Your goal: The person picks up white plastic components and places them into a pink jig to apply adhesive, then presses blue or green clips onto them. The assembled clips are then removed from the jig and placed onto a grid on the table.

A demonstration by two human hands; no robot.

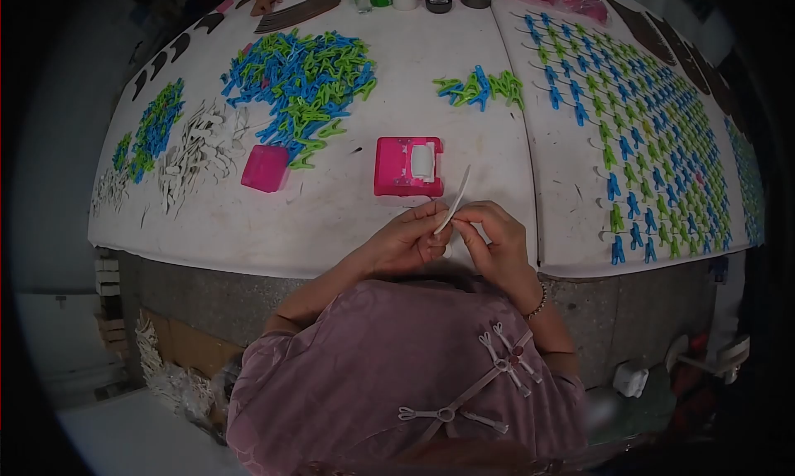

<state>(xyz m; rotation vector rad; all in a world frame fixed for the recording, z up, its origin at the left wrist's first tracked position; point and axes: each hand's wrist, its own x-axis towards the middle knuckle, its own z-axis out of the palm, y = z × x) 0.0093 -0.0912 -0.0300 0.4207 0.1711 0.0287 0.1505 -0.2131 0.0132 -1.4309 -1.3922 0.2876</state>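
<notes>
A thin, slightly curved white strip (457,196) slants upward between my hands, near the table's front edge. My left hand (407,237) is closed around its lower part, palm turned up. The fingertips of my right hand (495,240) pinch it from the other side. What exactly the strip is, I cannot make out. Just beyond my fingers lies a pink holder (387,163) with a white roll (423,162) set in it.
Blue and green clips lie in a large pile (306,74), and a smaller cluster (482,87) is right of it. White strips (199,149) and a pink block (265,168) are at left. Rows of clips (638,136) cover the right table. A person's hand (263,0) is across the table.
</notes>
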